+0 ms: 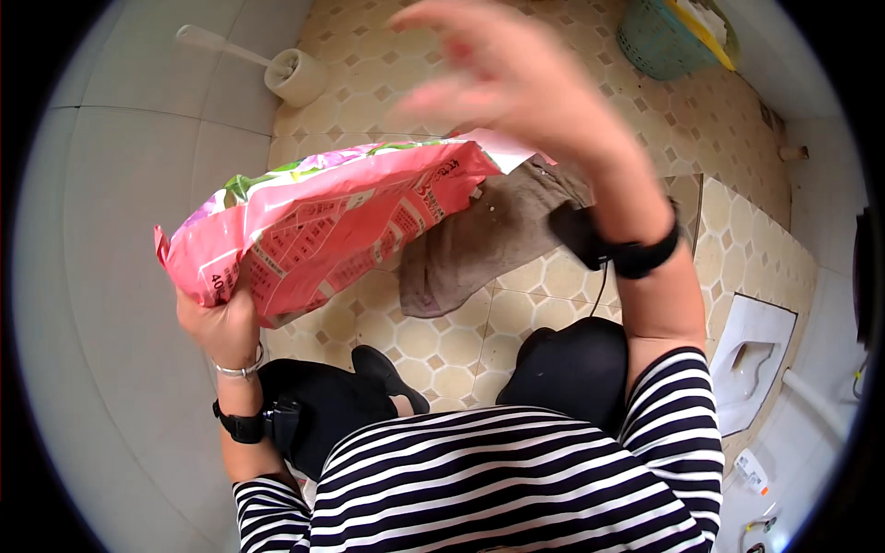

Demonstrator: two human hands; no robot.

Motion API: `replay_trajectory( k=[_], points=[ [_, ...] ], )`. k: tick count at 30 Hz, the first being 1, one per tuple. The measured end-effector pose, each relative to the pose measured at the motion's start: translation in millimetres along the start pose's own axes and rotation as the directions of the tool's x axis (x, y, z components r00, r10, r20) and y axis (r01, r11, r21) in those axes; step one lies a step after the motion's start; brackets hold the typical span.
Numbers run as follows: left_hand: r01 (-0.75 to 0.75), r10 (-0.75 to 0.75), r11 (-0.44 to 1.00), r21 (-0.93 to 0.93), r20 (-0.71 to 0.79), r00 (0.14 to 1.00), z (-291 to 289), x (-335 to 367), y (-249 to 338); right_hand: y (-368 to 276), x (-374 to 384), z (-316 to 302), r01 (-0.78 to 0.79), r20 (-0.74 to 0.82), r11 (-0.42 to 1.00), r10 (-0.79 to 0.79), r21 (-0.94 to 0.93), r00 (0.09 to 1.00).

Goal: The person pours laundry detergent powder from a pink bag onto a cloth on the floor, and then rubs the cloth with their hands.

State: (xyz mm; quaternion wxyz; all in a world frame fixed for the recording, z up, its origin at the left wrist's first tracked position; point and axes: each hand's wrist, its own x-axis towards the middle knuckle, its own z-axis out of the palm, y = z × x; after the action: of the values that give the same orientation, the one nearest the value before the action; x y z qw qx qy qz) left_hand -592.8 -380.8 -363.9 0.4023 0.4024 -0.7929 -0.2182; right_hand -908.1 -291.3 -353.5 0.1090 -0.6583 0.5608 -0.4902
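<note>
The left grip [219,323] pinches the lower left corner of a pink plastic package [341,230], its thumb against the near face and the other fingers hidden. The package is held up in front of the person, slanting from low on the left to higher on the right, with green and purple flower artwork along its upper edge and a white flap at its right end. The right grip [498,69], blurred, has its fingers spread beyond that end; whether it touches the package cannot be told.

Each wrist bears a black strap, and the left also a silver bangle [241,370]. Below the package, a grey-brown cloth [489,244] lies on the patterned tile floor [447,336], partly covered from view. Farther out, a white toilet brush [221,41] leans in its round holder [300,78] at the upper left, a teal plastic basket [659,41] stands at the upper right, and a white squat toilet [733,392] is set into the floor at the right. Near it lies a white bottle [750,472] with an orange cap.
</note>
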Motion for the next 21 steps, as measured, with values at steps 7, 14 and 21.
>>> replay_trajectory(
  k=[7,14,21],
  points=[
    [0.024,-0.025,0.998,-0.063,-0.021,0.999,-8.9,2.0,-6.3,-23.5,55.4,131.1,0.33,0.397,0.928,-0.241,-0.173,0.886],
    [0.259,-0.126,0.852,-0.454,0.302,0.945,-69.6,8.7,-54.7,-59.2,67.1,143.8,0.251,0.385,0.962,-0.273,0.107,0.882],
    [0.587,-0.453,0.81,-0.014,0.62,0.64,-61.2,-60.8,-240.9,-66.3,80.6,158.6,0.224,0.344,0.96,-0.271,0.171,0.899]
  ],
)
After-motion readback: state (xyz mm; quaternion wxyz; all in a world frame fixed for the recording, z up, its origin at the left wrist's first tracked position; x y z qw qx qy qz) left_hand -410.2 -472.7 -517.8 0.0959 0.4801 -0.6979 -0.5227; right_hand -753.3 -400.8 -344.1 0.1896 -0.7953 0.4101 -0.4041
